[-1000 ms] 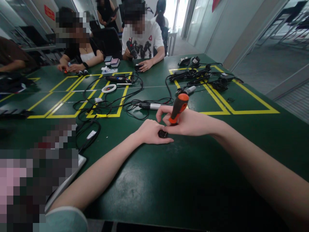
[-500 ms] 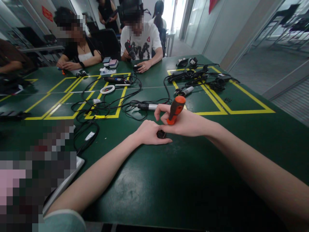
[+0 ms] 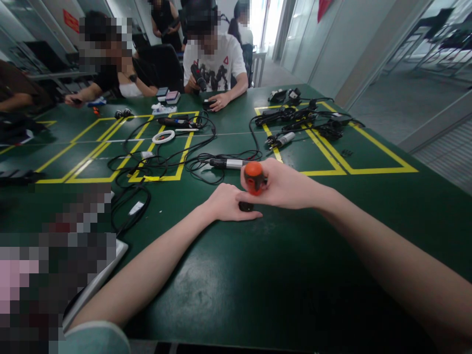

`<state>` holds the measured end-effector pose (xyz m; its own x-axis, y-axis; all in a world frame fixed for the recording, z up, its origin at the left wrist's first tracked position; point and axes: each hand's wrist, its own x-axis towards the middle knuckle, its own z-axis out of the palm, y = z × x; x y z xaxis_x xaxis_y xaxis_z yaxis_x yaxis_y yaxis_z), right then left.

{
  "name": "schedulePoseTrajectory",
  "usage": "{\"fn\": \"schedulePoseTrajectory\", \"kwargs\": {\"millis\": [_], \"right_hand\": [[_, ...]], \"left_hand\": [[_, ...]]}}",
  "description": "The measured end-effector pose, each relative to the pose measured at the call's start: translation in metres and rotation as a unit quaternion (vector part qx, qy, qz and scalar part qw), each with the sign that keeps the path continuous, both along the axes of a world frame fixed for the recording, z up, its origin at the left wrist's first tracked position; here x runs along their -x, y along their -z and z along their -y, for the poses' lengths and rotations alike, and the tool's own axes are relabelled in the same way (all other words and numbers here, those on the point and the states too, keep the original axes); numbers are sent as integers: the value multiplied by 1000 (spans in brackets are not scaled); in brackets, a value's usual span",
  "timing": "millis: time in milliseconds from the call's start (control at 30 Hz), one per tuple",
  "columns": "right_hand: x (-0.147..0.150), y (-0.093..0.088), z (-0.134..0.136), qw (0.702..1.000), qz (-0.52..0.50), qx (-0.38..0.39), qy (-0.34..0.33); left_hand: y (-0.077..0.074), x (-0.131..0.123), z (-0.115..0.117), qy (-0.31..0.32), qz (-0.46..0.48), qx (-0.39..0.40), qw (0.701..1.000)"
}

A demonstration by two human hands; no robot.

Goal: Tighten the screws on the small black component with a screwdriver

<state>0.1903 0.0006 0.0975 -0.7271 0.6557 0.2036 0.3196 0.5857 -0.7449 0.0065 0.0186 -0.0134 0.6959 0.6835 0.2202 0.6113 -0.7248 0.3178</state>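
My right hand is wrapped round a screwdriver with an orange and dark handle, the handle's end facing the camera. Just below it, my left hand rests on the green table and grips a small round black part between thumb and fingers. The two hands meet over this part. My hand hides the screwdriver's shaft and tip, so contact with the part cannot be seen.
A black and silver pen-like tool lies just beyond my hands among black cables. More tools and cables lie at the back right. Across the table a person in a white shirt holds a power driver.
The screwdriver's handle has tipped left and toward the camera, and my right fingers have curled round it. My left hand stays put. A person at the far left has stretched an arm leftward.
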Motion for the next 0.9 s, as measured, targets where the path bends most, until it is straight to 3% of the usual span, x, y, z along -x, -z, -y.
{"fn": "schedulePoseTrajectory", "kwargs": {"millis": [167,333,533,900], "right_hand": [[-2,5,-6,999,31,8,15],[-13,-9,-4,997,46,30,46],[-19,-23,0,998,-14,19,52],[-12,-16,3,999,2,16,42]], "left_hand": [[1,0,1,-5,-16,-18,1000],[-2,-3,2,-15,-44,-21,999],[-10,-4,5,-8,-53,-1,999],[-9,-3,3,-15,-52,-7,999]]}}
